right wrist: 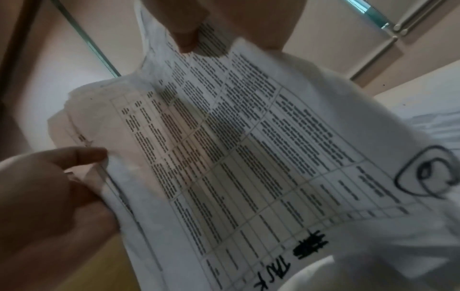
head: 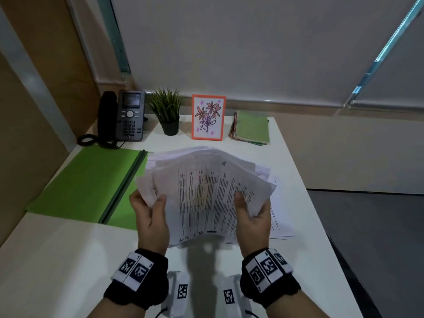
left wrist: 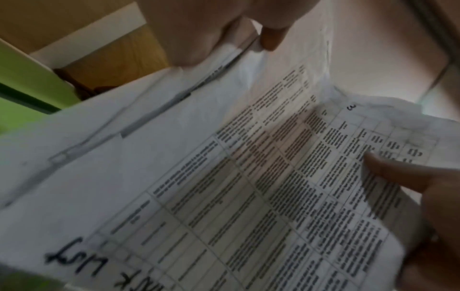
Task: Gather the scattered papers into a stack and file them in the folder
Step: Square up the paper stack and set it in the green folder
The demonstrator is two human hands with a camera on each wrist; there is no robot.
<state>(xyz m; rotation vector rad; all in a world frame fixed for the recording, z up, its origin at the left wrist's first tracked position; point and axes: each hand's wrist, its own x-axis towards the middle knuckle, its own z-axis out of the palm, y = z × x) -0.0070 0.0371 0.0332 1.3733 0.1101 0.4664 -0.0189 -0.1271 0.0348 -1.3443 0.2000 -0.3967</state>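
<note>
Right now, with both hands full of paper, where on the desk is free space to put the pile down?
Bare desk lies nearest you, in front of the open green folder and left of the left hand. The folder's left leaf is free too. Crowded: the back edge, with phone, plant, framed drawing and notebooks. Loose sheets lie right of the right hand.

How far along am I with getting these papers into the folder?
Mostly gathered: your left hand and right hand each grip a side of an uneven bundle of papers, lifted off the desk. A few loose sheets lie underneath on the right. The green folder lies open on your left, with no papers visible on the part in view. Left to do: collect those sheets, square the stack, file it.
</note>
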